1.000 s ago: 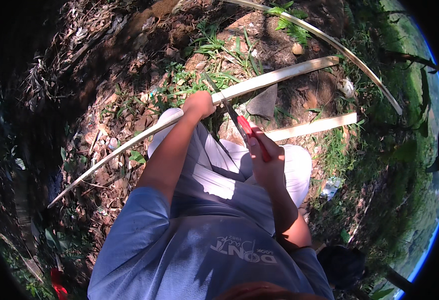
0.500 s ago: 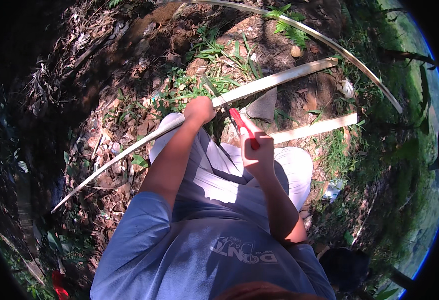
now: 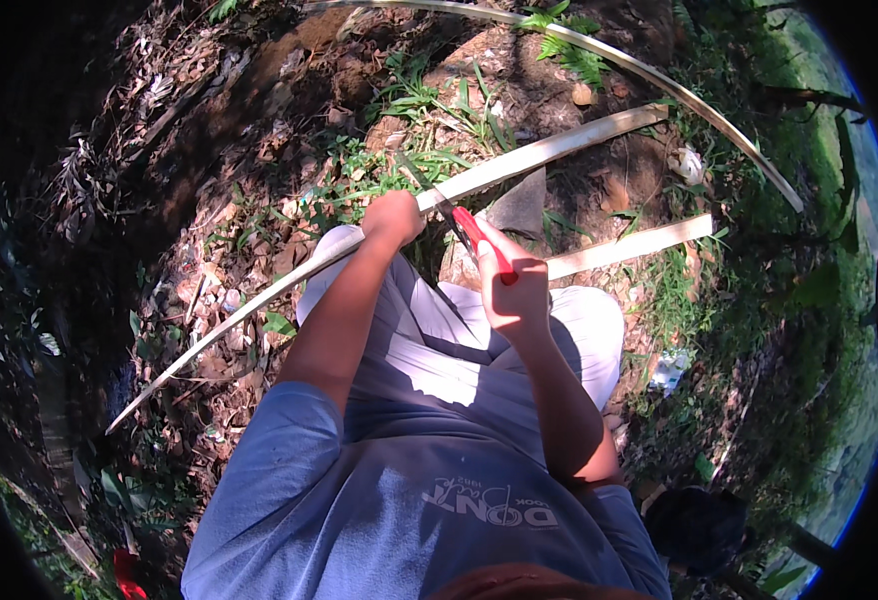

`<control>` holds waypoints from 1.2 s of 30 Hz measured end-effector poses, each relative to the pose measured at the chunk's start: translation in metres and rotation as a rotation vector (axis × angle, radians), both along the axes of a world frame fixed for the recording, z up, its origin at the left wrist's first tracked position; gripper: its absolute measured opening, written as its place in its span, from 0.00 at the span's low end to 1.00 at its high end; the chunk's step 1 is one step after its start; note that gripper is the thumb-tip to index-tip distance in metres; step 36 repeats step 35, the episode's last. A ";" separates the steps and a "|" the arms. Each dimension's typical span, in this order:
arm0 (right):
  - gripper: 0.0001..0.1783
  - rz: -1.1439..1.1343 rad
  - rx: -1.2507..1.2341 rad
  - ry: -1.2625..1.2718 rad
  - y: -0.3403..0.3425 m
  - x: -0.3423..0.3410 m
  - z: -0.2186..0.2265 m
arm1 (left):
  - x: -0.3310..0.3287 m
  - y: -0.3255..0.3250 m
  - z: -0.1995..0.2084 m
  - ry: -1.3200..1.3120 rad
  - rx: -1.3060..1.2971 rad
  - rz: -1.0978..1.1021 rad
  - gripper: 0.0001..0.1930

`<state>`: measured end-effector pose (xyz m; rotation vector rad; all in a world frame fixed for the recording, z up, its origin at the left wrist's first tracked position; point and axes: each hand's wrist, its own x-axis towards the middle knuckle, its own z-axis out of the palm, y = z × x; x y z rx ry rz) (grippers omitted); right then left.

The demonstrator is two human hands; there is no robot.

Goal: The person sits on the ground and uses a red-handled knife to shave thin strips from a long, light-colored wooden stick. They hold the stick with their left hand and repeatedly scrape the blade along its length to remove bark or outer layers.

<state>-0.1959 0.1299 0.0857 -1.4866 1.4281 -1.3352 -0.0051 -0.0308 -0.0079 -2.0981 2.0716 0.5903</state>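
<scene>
A long pale wooden strip [image 3: 539, 152] runs slantwise across my lap, from the leaf litter at lower left up to the far right. My left hand [image 3: 394, 218] is closed around it above my left knee. In my right hand [image 3: 516, 295] is the red handle of a hand saw [image 3: 467, 226], gripped with the fingers wrapped round. Its narrow dark blade lies across the strip just right of my left hand, its tip pointing away to the upper left. The blade's teeth are too small to make out.
Another pale strip [image 3: 649, 247] lies by my right knee. A long thin strip [image 3: 679, 95] curves across the far ground. A flat grey stone [image 3: 519, 205] sits beneath the held strip. Grass, dry leaves and a dark object [image 3: 697, 530] at lower right surround me.
The saw and my right hand have shifted slightly away and to the left across the strip. The strip's far end has moved slightly up in view; my left hand keeps its hold.
</scene>
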 end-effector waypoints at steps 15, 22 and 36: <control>0.20 0.010 0.230 0.011 -0.018 0.018 0.041 | 0.001 0.015 -0.024 -0.014 -0.210 -0.031 0.13; 0.19 -0.089 0.218 0.016 -0.007 0.014 0.038 | -0.005 0.026 -0.035 -0.024 -0.370 -0.061 0.09; 0.24 0.024 -0.106 -0.119 0.030 -0.003 -0.087 | 0.025 -0.023 0.003 0.245 0.322 -0.163 0.17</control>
